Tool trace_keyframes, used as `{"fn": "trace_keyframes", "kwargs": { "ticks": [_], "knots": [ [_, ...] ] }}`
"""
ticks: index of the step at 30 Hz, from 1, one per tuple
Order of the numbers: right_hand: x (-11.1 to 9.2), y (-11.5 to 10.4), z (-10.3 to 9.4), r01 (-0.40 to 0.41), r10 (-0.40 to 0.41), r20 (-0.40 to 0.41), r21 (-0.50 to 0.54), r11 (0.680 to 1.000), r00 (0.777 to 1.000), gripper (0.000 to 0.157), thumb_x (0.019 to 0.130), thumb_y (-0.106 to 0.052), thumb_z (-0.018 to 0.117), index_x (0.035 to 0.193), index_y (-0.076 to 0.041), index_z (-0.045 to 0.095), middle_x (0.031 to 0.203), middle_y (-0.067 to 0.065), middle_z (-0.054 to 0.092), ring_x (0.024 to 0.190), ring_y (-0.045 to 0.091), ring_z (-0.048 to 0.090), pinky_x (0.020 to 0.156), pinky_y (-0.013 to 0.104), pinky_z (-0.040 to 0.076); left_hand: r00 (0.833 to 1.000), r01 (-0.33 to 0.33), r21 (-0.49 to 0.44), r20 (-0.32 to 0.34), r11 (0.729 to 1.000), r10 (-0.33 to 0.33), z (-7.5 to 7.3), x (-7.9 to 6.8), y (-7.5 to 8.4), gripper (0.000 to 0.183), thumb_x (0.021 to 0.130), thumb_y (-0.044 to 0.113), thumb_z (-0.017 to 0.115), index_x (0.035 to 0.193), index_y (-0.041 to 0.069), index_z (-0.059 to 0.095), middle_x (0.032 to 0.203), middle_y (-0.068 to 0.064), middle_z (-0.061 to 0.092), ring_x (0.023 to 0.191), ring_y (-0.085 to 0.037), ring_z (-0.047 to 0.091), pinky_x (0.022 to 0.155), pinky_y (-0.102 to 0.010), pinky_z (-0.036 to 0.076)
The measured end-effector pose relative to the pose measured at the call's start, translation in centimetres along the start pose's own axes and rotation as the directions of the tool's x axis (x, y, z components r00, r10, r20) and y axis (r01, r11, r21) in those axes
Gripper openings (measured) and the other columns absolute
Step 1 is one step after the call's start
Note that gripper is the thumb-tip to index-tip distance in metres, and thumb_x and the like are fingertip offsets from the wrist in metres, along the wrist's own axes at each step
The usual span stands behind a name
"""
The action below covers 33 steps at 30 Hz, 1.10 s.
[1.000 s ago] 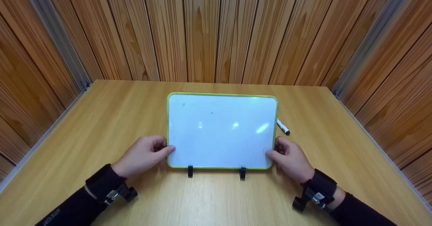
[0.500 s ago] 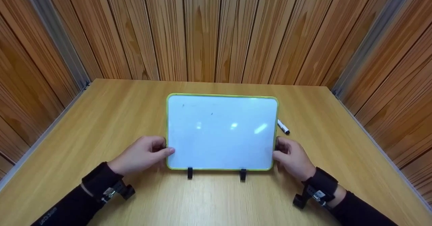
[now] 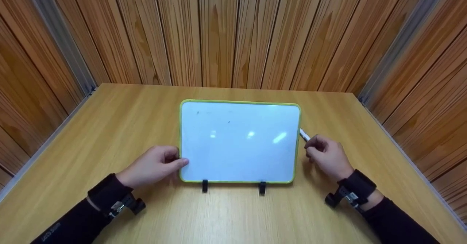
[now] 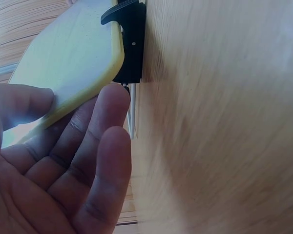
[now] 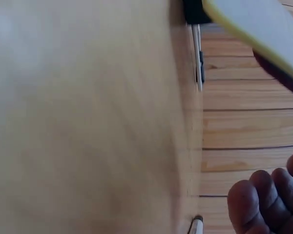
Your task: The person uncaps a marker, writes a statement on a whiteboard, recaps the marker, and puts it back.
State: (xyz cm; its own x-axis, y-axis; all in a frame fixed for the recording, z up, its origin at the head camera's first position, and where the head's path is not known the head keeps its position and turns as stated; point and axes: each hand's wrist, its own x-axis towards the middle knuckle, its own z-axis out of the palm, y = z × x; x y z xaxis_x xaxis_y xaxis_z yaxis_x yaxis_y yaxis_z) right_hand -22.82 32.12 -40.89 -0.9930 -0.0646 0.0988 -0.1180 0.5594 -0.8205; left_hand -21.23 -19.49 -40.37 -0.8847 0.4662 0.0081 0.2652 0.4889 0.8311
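Note:
A small whiteboard [image 3: 237,142] with a yellow-green rim leans back on a stand whose two black front hooks [image 3: 262,188] show below it. My left hand [image 3: 155,163] pinches the board's lower left edge, thumb on the white face and fingers behind; in the left wrist view the little finger stands free of the rim. To the right of the board, my right hand [image 3: 328,156] hovers with loosely curled fingers, holding nothing. It partly covers a white marker [image 3: 303,134] lying on the table; in the right wrist view the marker [image 5: 198,225] shows beyond the fingertips, apart from them.
The wooden table [image 3: 233,218] reaches back to plank-patterned panels [image 3: 219,36] behind and on both sides. Behind the black stand [image 4: 132,48], a thin white leg [image 4: 132,112] runs along the tabletop. Light reflections and small dark specks mark the board's face.
My right hand has let go of the board's right edge and moved right and up, over the marker's near end. The left hand keeps its grip, and the board stays nearly in place.

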Motion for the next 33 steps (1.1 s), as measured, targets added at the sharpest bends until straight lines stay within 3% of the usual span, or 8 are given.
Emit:
{"fn": "trace_keyframes", "kwargs": {
  "ticks": [3,9,16,24,33],
  "knots": [
    [0.8,0.1,-0.5,-0.007,0.004,-0.024,-0.12,0.993,1.0,0.021,0.11,-0.017,0.066,0.121,0.0,0.073,0.106,0.013,0.072,0.089,0.027,0.065,0.075,0.031,0.056,1.0,-0.002,0.007,0.0,1.0,0.002,0.0,0.1,0.0,0.031,0.111,0.033,0.074,0.094,0.007,0.069,0.08,-0.007,0.065,0.07,-0.021,0.059,0.06,-0.026,0.048],
    [2.9,-0.1,-0.5,-0.011,-0.011,-0.063,-0.33,0.944,0.998,0.025,0.111,-0.029,0.069,0.118,-0.006,0.075,0.104,0.012,0.074,0.091,0.029,0.063,0.076,0.038,0.051,1.0,-0.002,0.029,-0.012,1.0,0.003,-0.1,0.0,0.0,0.034,0.11,0.034,0.074,0.09,0.008,0.065,0.078,0.0,0.058,0.07,-0.018,0.054,0.061,-0.026,0.044],
    [5.0,-0.2,-0.6,-0.048,0.012,-0.091,-0.405,0.913,0.996,0.031,0.112,-0.034,0.069,0.122,-0.005,0.073,0.107,0.014,0.072,0.094,0.032,0.062,0.078,0.041,0.049,1.0,0.009,0.021,-0.003,1.0,-0.009,-0.1,0.1,0.0,0.034,0.11,0.036,0.074,0.092,0.008,0.066,0.079,-0.001,0.059,0.072,-0.02,0.054,0.062,-0.026,0.044],
    [6.2,0.2,-0.6,-0.064,0.052,-0.038,-0.451,0.89,0.998,0.038,0.111,-0.029,0.07,0.131,0.003,0.071,0.111,0.02,0.068,0.096,0.035,0.06,0.08,0.043,0.05,1.0,0.024,0.015,0.01,1.0,-0.024,-0.1,0.2,0.2,0.032,0.111,0.036,0.073,0.096,0.008,0.069,0.083,-0.003,0.064,0.075,-0.021,0.058,0.064,-0.027,0.047],
    [6.8,1.2,-1.0,-0.085,0.101,0.017,-0.425,0.901,0.995,0.043,0.11,-0.028,0.072,0.137,0.006,0.069,0.116,0.021,0.068,0.097,0.033,0.063,0.079,0.04,0.052,1.0,0.006,0.04,-0.01,0.999,-0.006,0.0,0.0,0.0,0.033,0.111,0.035,0.073,0.093,0.008,0.066,0.08,-0.001,0.062,0.072,-0.02,0.057,0.063,-0.026,0.045]
  ]
}}
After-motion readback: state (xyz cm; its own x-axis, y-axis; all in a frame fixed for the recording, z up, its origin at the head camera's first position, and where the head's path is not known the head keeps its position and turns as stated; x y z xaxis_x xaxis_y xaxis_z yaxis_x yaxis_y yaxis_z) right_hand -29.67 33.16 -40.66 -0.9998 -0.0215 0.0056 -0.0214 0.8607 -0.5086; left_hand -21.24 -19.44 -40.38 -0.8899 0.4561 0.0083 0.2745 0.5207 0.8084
